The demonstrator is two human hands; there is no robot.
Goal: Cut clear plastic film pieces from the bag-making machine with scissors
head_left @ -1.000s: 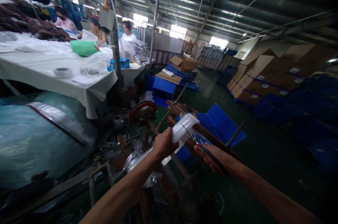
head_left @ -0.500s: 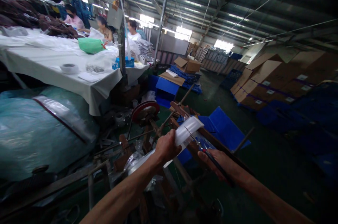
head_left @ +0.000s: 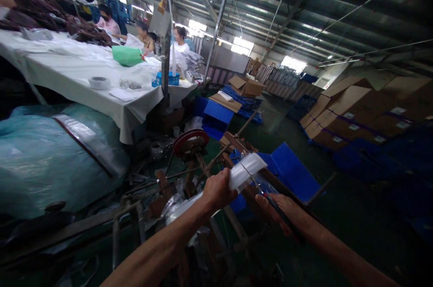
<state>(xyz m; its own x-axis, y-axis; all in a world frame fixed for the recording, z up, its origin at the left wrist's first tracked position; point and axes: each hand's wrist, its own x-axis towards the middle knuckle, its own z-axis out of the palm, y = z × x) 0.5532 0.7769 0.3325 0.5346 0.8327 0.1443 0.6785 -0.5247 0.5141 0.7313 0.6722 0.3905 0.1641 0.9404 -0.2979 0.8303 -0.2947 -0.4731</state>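
Observation:
My left hand [head_left: 218, 191] is closed around a strip of whitish, see-through plastic film [head_left: 247, 170], whose flat end sticks out past my fingers. More of the film appears to trail below my left forearm. In my right hand [head_left: 282, 209] I grip a pair of scissors [head_left: 278, 213] with dark and red handles. Their thin metal blades lie across the film, just right of my left fist. Whether the blades are fully closed is too fine to tell.
Below my hands stands a wood-and-metal frame with a red wheel [head_left: 190, 143]. Blue plastic sheets [head_left: 292, 172] lie beyond it. A white-covered table [head_left: 77, 72] and a large teal plastic bundle [head_left: 43, 160] are leftward; cardboard boxes [head_left: 352, 108] stack rightward. Several people sit behind the table.
The view has turned slightly left, so the surroundings sit further right. Both hands keep their grips, and the scissors' blades remain across the plastic film.

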